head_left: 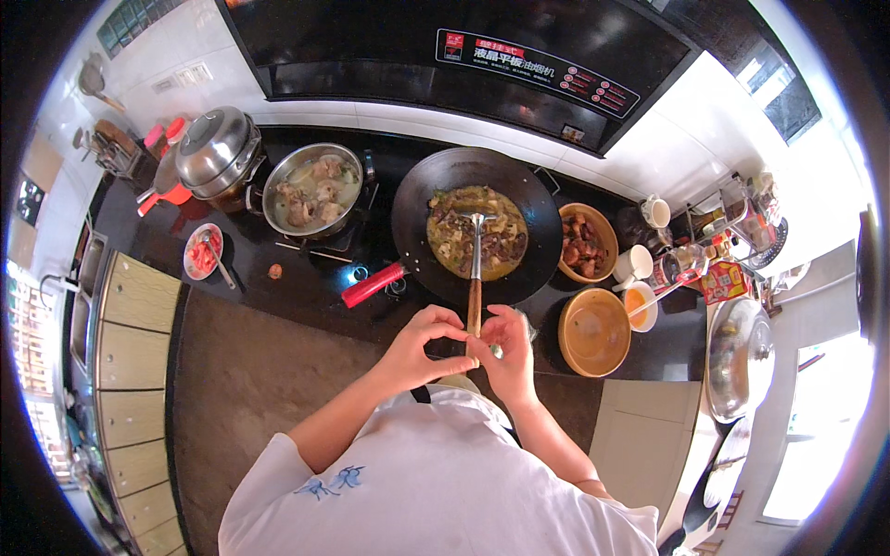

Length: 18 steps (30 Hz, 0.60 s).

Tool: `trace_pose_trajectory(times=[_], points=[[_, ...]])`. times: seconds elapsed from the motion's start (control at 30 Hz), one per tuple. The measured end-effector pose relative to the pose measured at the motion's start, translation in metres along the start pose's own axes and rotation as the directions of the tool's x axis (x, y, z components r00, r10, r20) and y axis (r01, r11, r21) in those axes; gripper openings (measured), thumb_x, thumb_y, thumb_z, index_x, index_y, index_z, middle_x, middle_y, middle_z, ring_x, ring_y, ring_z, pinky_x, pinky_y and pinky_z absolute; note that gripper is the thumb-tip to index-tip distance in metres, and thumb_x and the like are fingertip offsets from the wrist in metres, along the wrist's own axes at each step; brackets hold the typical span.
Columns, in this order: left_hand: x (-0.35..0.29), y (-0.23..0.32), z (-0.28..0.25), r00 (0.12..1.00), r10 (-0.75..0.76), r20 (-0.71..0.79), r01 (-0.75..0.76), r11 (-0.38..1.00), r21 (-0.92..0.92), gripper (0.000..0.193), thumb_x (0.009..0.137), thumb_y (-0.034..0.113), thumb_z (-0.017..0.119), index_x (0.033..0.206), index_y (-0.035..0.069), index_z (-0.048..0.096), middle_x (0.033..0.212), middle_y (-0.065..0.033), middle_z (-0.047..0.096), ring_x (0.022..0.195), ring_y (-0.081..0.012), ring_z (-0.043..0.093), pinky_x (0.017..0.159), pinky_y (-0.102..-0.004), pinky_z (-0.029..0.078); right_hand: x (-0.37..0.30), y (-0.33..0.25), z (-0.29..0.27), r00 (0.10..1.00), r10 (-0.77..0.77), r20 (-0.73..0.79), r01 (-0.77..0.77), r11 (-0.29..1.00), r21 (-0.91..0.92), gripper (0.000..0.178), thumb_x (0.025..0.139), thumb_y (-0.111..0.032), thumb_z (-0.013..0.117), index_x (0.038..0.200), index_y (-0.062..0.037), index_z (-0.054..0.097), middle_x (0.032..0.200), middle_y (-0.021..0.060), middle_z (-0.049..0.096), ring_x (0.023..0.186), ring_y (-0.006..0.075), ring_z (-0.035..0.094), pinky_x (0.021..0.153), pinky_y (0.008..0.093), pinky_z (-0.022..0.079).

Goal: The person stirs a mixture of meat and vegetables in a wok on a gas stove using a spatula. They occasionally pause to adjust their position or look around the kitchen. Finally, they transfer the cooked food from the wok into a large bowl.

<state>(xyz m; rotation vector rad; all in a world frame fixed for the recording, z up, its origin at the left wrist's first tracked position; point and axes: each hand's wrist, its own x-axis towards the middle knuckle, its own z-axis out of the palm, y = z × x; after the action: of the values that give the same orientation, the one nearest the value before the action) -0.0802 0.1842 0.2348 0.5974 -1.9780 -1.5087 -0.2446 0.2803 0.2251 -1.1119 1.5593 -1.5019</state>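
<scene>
Because the fisheye rim swallows the edges of my feed, I get the black hood panel only in part, cut off at the top, well beyond the left hand and the right hand. Nearer them runs the black counter, its front edge partly covered by the wearer's fingers. Straight ahead of both hands I have the wok, with brown stew in it. Far ahead and left of the left hand stands a lidded steel pot, contents concealed; closer in, an open pot holds chunks in broth.

Right of the right hand sits a tan bowl; beyond it, a second bowl holds dark brown pieces. The steel utensil reaches from the hands into the wok, its head partly sunk in the stew.

Both hands meet at its wooden end, fingers curled inward, thumbs close together; whether either grips it or pinches something small, I cannot tell. A pale patch under the right fingers defeats me too. Smallest, left of the left hand, lies a brownish lump I cannot identify.
</scene>
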Motion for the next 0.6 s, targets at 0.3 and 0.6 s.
trace_pose_trajectory(times=[0.3,0.6], points=[[0.005,0.004,-0.003,0.98,-0.151,-0.128,0.144,0.987,-0.064,0.029,0.077,0.014,0.083,0.102,0.006,0.071,0.109,-0.0069,0.062,0.107,-0.0207,0.059,0.094,-0.0336,0.046,-0.002,-0.003,-0.006,0.953,-0.152,0.261,0.175,0.982,-0.065,0.019,0.083,-0.005,0.07,0.1,0.0012,0.065,0.109,0.0144,0.058,0.096,0.0267,0.06,0.087,0.0342,0.048],[-0.001,-0.015,-0.002,0.996,-0.069,0.053,0.076,0.988,-0.134,0.025,0.081,0.014,0.081,0.101,0.004,0.07,0.11,-0.0056,0.063,0.105,-0.0185,0.06,0.095,-0.033,0.046,0.001,-0.011,0.007,0.994,-0.109,-0.009,0.109,0.992,-0.065,0.024,0.078,0.001,0.077,0.098,-0.003,0.063,0.104,0.01,0.056,0.094,0.0208,0.059,0.081,0.034,0.05]])
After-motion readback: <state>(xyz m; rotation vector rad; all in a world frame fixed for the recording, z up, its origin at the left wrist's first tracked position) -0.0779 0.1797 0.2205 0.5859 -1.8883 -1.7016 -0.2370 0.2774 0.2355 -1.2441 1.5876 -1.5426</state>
